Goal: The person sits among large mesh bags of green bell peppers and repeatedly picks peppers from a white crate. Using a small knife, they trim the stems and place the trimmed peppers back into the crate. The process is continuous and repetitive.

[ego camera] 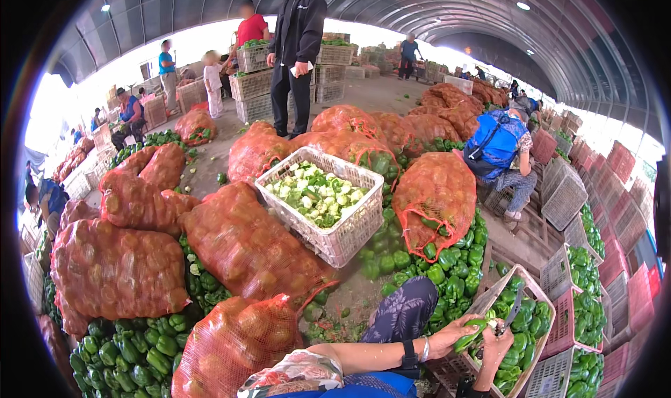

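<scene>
My left hand (450, 337) grips a green bell pepper (469, 336) over the near side of a plastic crate (545, 314). Close against it, my right hand (495, 352) holds a knife (516, 308), its blade angled up and away. Pale bits of pepper core (491, 324) show between the two hands. Beneath them the crate is filled with glossy green peppers (519, 340). A white crate (343, 241) farther off holds cut pepper cores and stems (317, 193).
Red mesh sacks (251, 241) of peppers surround me, one with an open mouth (434, 209). Loose peppers (131, 351) lie heaped on the ground. Stacked crates (571, 314) stand to my right. A person with a blue backpack (493, 141) sits nearby; another person (296, 57) stands ahead.
</scene>
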Tool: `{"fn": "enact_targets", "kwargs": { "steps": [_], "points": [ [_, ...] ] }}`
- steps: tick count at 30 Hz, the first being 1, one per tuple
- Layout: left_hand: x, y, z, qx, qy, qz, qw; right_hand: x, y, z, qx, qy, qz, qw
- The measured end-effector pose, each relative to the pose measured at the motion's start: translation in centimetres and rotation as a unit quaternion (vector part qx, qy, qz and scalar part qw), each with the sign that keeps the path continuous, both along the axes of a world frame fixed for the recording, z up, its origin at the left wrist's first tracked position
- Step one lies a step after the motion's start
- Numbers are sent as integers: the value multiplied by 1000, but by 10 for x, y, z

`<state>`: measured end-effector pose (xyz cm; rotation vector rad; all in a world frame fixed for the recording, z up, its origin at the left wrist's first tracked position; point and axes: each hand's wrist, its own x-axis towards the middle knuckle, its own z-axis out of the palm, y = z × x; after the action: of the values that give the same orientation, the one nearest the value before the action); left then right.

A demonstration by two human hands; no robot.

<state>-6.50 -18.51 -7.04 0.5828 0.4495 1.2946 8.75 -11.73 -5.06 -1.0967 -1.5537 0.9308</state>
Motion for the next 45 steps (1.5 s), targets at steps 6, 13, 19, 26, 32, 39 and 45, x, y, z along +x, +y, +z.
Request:
{"fn": "enact_targets", "kwargs": {
  "steps": [6, 13, 19, 26, 32, 39, 45],
  "points": [
    [8, -6, -9, -63, 2, 3, 998, -11, 10, -12, 198, -111, -99, 969],
    [11, 26, -1, -22, -22, 57, 998, 38, -5, 19, 48, 15, -171, 984],
    [-31, 105, 51, 61, 79, 205, 974, 109, -8, -1, 59, 178, -254, 949],
    [65, 248, 46, 264, 500, 318, 761, 151, -50, 24, 94, 255, -331, 904],
    [121, 293, -78, 221, 836, -26, 502, 147, -44, -1, 48, 255, -311, 914],
    [67, 292, -53, 255, 745, -1, 616, 124, -40, 3, 29, 181, -286, 941],
    [14, 212, 84, 388, 606, 115, 685, 104, -37, 40, 58, 395, -249, 883]
  ]
}}
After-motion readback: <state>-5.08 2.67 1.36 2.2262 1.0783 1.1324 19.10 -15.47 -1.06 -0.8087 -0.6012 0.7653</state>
